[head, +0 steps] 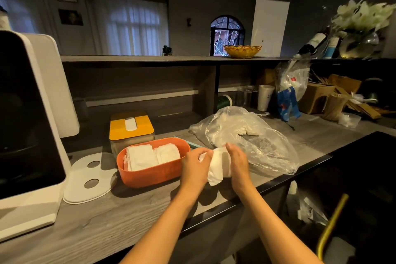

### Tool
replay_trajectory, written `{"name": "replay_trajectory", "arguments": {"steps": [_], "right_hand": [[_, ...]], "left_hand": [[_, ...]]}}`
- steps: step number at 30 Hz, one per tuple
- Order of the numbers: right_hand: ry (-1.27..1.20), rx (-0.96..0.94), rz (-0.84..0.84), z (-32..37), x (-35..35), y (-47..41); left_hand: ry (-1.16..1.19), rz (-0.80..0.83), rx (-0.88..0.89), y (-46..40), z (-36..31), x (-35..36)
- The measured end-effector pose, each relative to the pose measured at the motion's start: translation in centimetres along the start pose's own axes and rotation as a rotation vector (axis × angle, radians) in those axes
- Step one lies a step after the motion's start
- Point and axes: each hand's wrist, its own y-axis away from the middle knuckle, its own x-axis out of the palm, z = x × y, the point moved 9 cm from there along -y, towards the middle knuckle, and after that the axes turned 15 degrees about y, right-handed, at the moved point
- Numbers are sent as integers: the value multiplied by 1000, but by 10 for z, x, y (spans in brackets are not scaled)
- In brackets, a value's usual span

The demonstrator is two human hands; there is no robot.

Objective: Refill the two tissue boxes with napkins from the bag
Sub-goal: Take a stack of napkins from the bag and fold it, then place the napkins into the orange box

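Both hands are busy with one wad of napkins (216, 167) held just above the bench's front edge: the left hand (196, 164) pinches its left end, the right hand (237, 162) presses flat against its right side. The stack hangs roughly upright between them. The orange tissue box (150, 174), open and already fairly full of napkins, sits just to the left of the left hand, so that hand is the nearer one. The plastic bag (257, 137) lies right behind the hands. The yellow-lidded tissue box (131, 127) stands behind the orange one, closed.
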Motion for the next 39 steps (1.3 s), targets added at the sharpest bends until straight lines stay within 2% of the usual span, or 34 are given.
{"name": "replay_trajectory", "arguments": {"steps": [2,4,10,14,17,21,23,25,29,35,39], "right_hand": [[-60,-46,202,8,20,9],[-59,-54,318,14,34,17],[-75,61,268,50,52,8],[37,140,237,62,75,-7],[109,249,217,68,97,-8],[125,347,291,77,126,-6],[214,372,287,76,132,-11],[311,310,275,76,135,-20],[343,173,291,78,137,-33],[747,33,323,75,140,-41],[873,-56,336,74,145,-40]], "left_hand": [[8,-98,46,0,-14,-24],[38,-140,60,-1,-25,-44],[138,-70,-131,-2,-30,-85],[326,34,-352,-3,-22,-87],[377,64,-412,-9,-19,-88],[268,12,-396,-22,-20,-94],[249,-3,-425,-30,-18,-99],[145,-11,-407,-41,-16,-109],[-98,-17,-287,-56,-12,-130],[-335,16,-280,-63,2,-131],[-467,71,-296,-63,12,-129]]}}
